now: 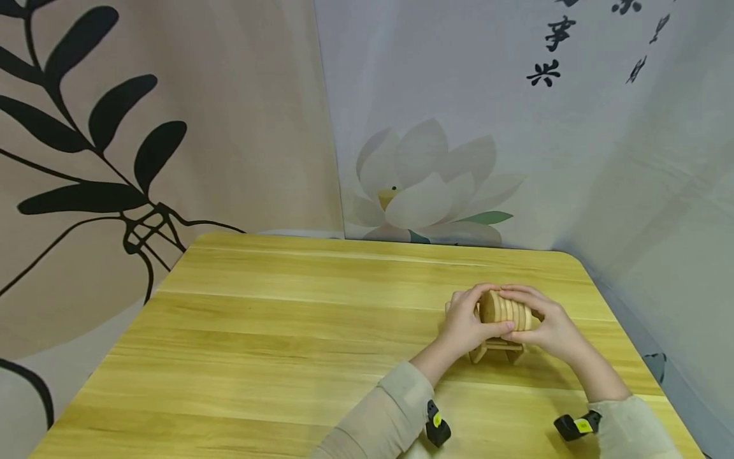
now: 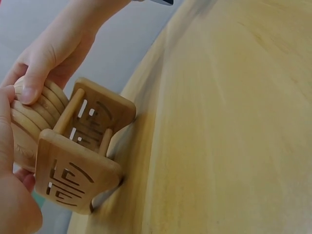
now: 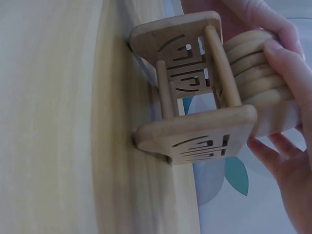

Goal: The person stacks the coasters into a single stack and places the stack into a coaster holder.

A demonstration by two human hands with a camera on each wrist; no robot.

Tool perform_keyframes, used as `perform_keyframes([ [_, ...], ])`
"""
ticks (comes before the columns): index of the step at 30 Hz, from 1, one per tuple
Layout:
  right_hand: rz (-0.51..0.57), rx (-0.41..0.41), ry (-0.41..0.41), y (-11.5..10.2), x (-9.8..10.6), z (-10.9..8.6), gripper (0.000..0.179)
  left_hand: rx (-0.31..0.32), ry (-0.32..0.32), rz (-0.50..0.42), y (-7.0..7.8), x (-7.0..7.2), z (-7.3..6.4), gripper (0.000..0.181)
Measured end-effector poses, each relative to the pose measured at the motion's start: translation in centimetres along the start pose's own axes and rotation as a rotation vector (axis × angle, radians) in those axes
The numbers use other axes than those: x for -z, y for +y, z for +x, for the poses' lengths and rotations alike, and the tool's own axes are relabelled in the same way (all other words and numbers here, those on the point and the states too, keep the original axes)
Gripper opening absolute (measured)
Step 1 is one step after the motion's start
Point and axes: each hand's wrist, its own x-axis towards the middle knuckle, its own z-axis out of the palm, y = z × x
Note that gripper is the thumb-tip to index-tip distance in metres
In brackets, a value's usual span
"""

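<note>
Both hands hold a row of several round pale wooden coasters [image 1: 504, 310], standing on edge side by side. The left hand [image 1: 466, 322] grips the row from the left, and the right hand [image 1: 547, 322] from the right, their thumbs on the near side. Under the coasters stands a small wooden holder [image 1: 497, 345] on the table. In the left wrist view its two end panels [image 2: 83, 155] have cut-out line patterns, with round rods [image 2: 69, 111] joining them. The coasters [image 3: 256, 73] are at the holder's upper side in the right wrist view; whether they rest on its rods cannot be told.
The wood-grain table [image 1: 275, 344] extends far to the left of the hands. Its right edge lies close beyond the right arm. Behind it hangs a printed cloth [image 1: 447, 83] with a flower and dark characters. A small black device [image 1: 438, 427] sits at the left cuff.
</note>
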Motion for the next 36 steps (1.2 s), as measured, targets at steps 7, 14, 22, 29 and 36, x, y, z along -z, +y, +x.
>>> perform_keyframes([
  [7,-0.002,-0.035,0.004,0.3,-0.5,-0.2,0.065,0.013,-0.001,0.027,-0.4,-0.1,-0.2,0.065],
  [14,0.026,-0.049,0.003,0.5,-0.9,-0.5,0.066,0.008,-0.012,0.039,-0.8,-0.1,-0.4,0.067],
  [22,0.038,-0.062,0.024,0.8,-1.3,-0.9,0.065,-0.042,-0.028,0.089,-1.0,-0.1,-0.5,0.066],
  [29,0.040,-0.042,0.035,0.8,-1.5,-1.0,0.063,-0.079,-0.046,0.109,-1.3,-0.1,-0.4,0.065],
  [36,0.042,-0.039,0.035,0.7,-1.5,-0.9,0.062,-0.061,-0.068,0.103,-1.0,0.1,-0.3,0.063],
])
